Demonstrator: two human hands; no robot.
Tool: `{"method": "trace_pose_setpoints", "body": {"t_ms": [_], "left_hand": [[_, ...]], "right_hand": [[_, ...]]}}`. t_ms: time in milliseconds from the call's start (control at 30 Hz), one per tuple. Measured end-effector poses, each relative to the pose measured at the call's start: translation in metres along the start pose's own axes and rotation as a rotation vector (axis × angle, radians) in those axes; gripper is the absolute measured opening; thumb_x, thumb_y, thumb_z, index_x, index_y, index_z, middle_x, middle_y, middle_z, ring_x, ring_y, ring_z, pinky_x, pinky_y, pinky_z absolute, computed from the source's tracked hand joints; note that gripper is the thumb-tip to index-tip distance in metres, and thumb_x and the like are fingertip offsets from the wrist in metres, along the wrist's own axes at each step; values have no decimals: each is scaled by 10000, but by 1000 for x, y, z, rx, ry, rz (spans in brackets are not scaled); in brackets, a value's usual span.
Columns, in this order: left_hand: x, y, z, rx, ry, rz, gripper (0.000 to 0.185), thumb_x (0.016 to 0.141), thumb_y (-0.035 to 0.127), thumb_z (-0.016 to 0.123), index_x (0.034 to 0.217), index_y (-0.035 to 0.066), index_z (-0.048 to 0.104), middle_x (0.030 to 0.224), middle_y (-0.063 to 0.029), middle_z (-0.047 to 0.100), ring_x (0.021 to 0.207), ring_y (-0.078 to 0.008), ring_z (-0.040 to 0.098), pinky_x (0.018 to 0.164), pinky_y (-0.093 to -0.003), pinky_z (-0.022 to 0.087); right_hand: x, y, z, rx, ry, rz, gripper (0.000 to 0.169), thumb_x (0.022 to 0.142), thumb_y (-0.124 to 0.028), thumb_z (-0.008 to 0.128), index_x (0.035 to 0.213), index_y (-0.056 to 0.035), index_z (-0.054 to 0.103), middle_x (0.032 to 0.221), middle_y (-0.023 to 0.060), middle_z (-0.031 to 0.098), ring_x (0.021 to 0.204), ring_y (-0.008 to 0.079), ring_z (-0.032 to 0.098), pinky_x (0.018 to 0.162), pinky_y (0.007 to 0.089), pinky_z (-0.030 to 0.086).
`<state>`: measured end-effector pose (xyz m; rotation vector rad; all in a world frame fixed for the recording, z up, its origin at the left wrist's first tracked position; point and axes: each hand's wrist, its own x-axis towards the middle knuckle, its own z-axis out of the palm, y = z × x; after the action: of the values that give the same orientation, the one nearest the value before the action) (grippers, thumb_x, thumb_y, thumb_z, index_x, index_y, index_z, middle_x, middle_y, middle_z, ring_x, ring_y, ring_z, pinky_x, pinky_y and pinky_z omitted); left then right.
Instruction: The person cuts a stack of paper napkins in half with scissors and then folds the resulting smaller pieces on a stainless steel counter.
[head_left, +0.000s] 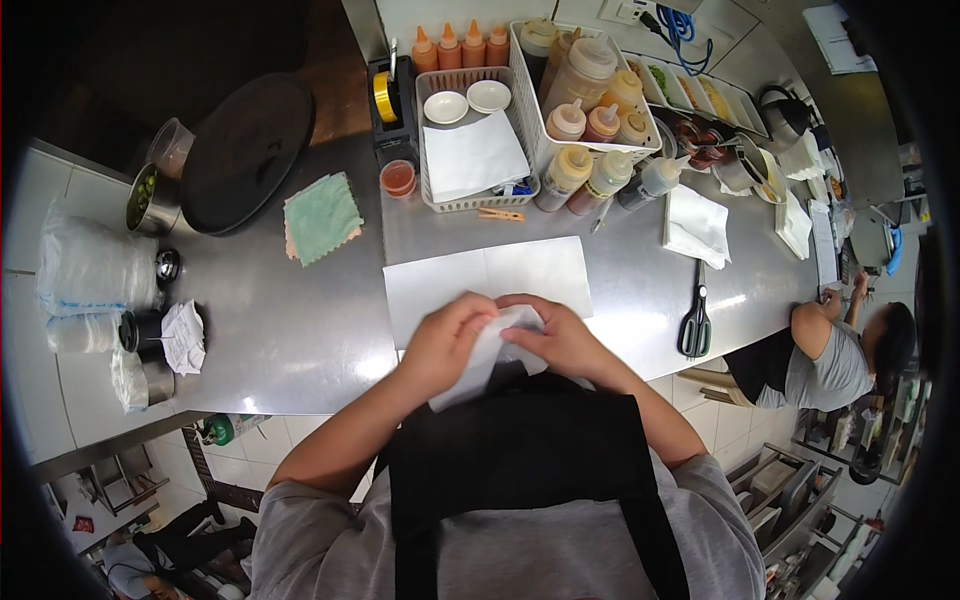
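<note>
Close to my apron, both hands hold one white paper sheet (484, 360), partly folded. My left hand (448, 337) pinches its upper left side, and my right hand (559, 337) grips the upper right with the thumb lying across it. Some of the sheet hangs down over the apron. Just beyond my hands, a larger white paper (487, 274) with a crease near its middle lies flat on the steel counter (285, 330). A wooden clothespin (501, 214) rests beyond that paper.
A plastic basket (480, 202) holds paper and two small white dishes. Squeeze bottles (566, 176) stand by a second basket (525, 82). Scissors (696, 322) and napkins (696, 225) lie to the right, a green cloth (324, 217) to the left. A person (832, 352) sits at right.
</note>
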<state>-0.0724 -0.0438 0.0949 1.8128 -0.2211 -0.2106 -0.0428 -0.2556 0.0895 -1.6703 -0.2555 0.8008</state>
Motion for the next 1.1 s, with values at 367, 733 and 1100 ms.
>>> {"method": "trace_pose_setpoints", "body": {"t_ms": [367, 733, 1100], "left_hand": [[32, -82, -72, 109, 82, -297, 201, 901, 49, 693, 1089, 44, 623, 818, 12, 633, 742, -72, 569, 707, -231, 470], [48, -98, -82, 378, 134, -168, 226, 866, 32, 705, 1082, 34, 641, 801, -74, 641, 714, -161, 601, 687, -292, 499], [54, -106, -82, 422, 146, -126, 239, 863, 29, 710, 1093, 31, 645, 830, -90, 648, 732, -175, 616, 696, -303, 502]], "right_hand": [[27, 66, -73, -15, 489, 53, 387, 889, -63, 670, 1248, 44, 573, 1025, 125, 714, 837, 163, 679, 772, 307, 534], [25, 77, -49, -566, 764, 6, 515, 874, -108, 674, 1340, -20, 474, 996, 249, 681, 867, 377, 688, 789, 385, 530], [26, 74, -48, -592, 770, -4, 521, 871, -100, 675, 1342, -33, 464, 830, 195, 611, 732, 368, 647, 679, 432, 502]]}}
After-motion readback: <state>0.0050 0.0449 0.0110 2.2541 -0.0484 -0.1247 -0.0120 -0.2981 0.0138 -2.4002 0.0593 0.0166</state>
